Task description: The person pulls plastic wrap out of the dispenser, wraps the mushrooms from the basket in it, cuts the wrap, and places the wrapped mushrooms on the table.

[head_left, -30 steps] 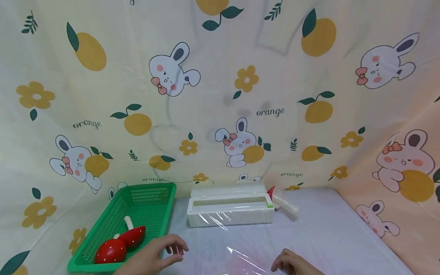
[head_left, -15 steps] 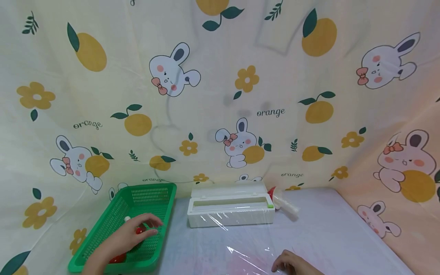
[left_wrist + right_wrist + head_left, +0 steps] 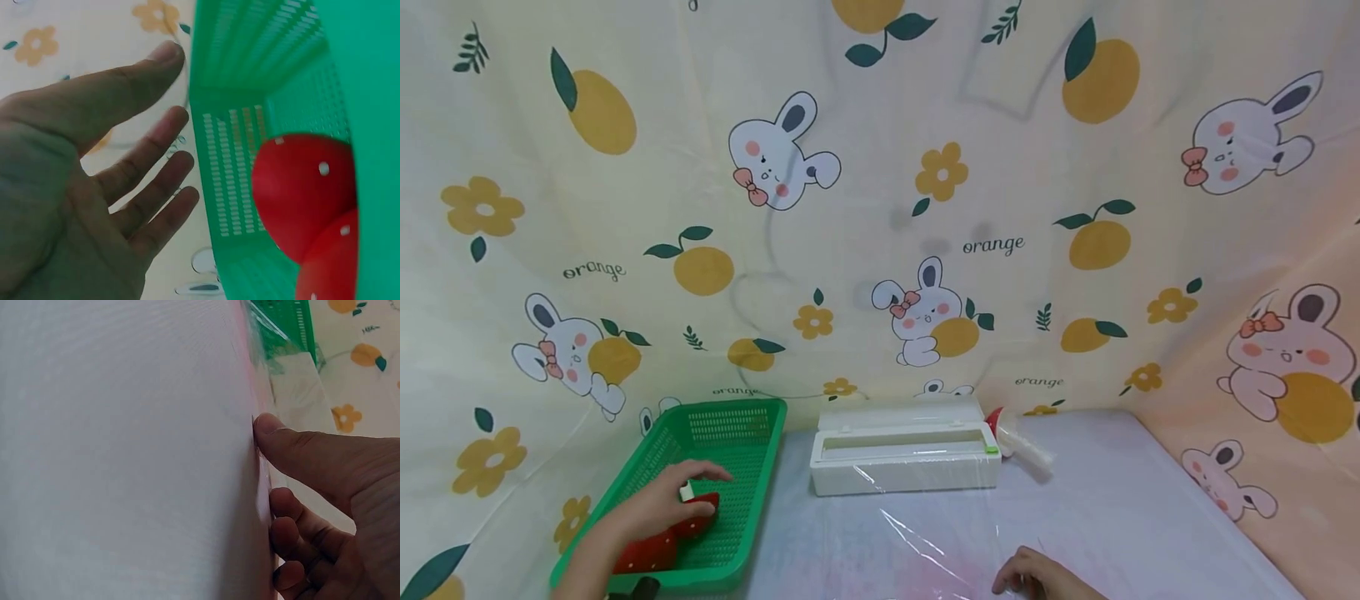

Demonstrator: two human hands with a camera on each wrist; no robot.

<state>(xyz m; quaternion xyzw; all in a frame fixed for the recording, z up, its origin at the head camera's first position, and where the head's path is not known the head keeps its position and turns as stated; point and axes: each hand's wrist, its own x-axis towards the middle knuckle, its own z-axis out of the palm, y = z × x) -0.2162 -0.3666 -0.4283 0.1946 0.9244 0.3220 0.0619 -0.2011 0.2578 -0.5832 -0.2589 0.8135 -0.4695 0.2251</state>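
Observation:
My left hand (image 3: 658, 500) hovers over the green basket (image 3: 769, 475), fingers spread and thumb apart. Below it lie two red, white-dotted toy mushrooms, partly hidden by the hand: a round one (image 3: 651, 552) and a smaller one (image 3: 694, 527) with a white stem. The left wrist view shows a gap between that hand (image 3: 119, 144) and the red caps (image 3: 300, 187). A sheet of clear cling film (image 3: 917, 546) stretches over the table from a white dispenser box (image 3: 902, 479). Bent fingertips of my right hand (image 3: 1041, 575) touch the film's right side, thumb apart from the fingers.
Behind the box's right end lies another red-capped toy mushroom (image 3: 994, 418), its pale stem covered in film. The box lid (image 3: 902, 412) stands raised. A patterned curtain (image 3: 865, 225) hangs behind the table (image 3: 1097, 492).
My left hand has moved left from the basket's right edge to above the mushrooms, lowering slightly. The right hand has stayed in place on the film.

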